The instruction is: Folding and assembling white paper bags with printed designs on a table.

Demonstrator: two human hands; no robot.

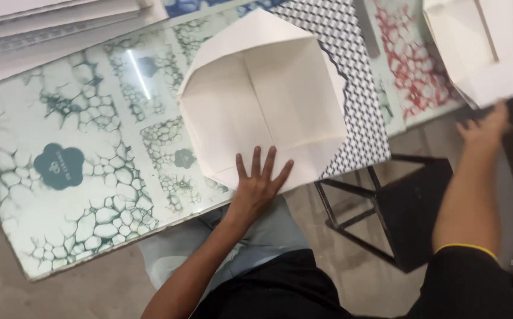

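A cream folded paper sheet [262,94], creased into a bag-like shape with angled corners, lies on a glass-topped table [79,177]. My left hand [259,180] presses flat on its near edge, fingers spread. My right hand [484,127] reaches out to the right, just under the edge of another folded cream paper piece [487,47] at the top right; whether it touches or grips that piece I cannot tell.
Green cell-patterned sheets lie under the glass, with a black-and-white patterned sheet [357,106] and a red patterned one [413,71] further right. White stacked sheets [44,23] sit at the top left. A black metal stool [398,207] stands on the floor beside me.
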